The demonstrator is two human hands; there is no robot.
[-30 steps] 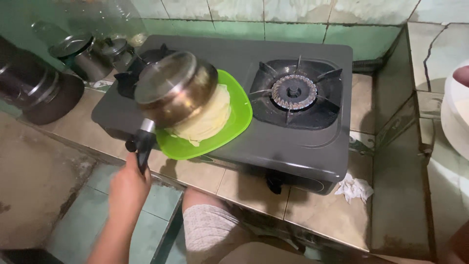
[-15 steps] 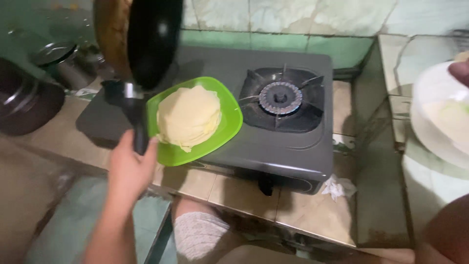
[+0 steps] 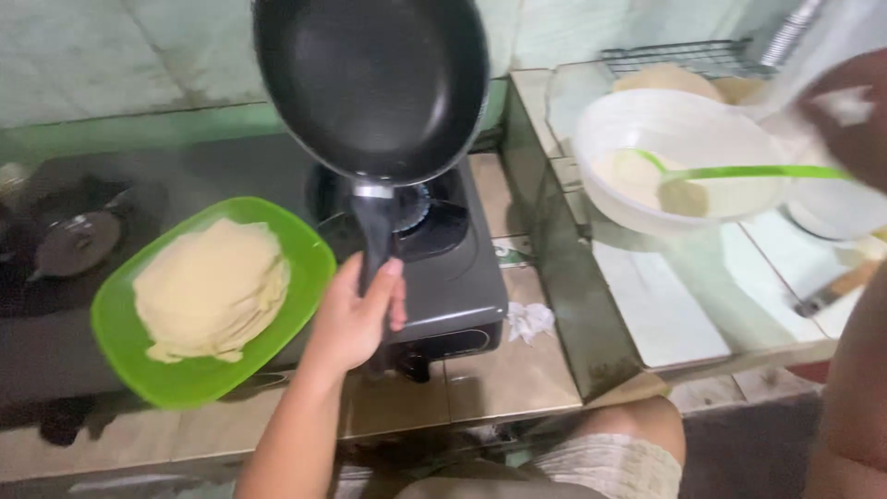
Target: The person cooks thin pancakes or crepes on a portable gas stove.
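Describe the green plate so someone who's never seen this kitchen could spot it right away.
Start at the dark gas stove on the tiled counter. The green plate sits on its left side, just left of the left hand gripping the black pan. It alone carries a stack of thin pale flatbreads.

right hand (image 3: pixel 845 115): blurred, cut by edge | burner (image 3: pixel 420 208): half behind pan (image 3: pixel 370 83)

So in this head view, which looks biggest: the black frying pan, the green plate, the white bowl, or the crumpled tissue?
1. Black non-stick frying pan, though it is raised toward the camera, so this is unsure.
2. Green plastic plate and round white bowl: they look about alike, no clear ranking.
3. Crumpled white tissue, clearly smallest.
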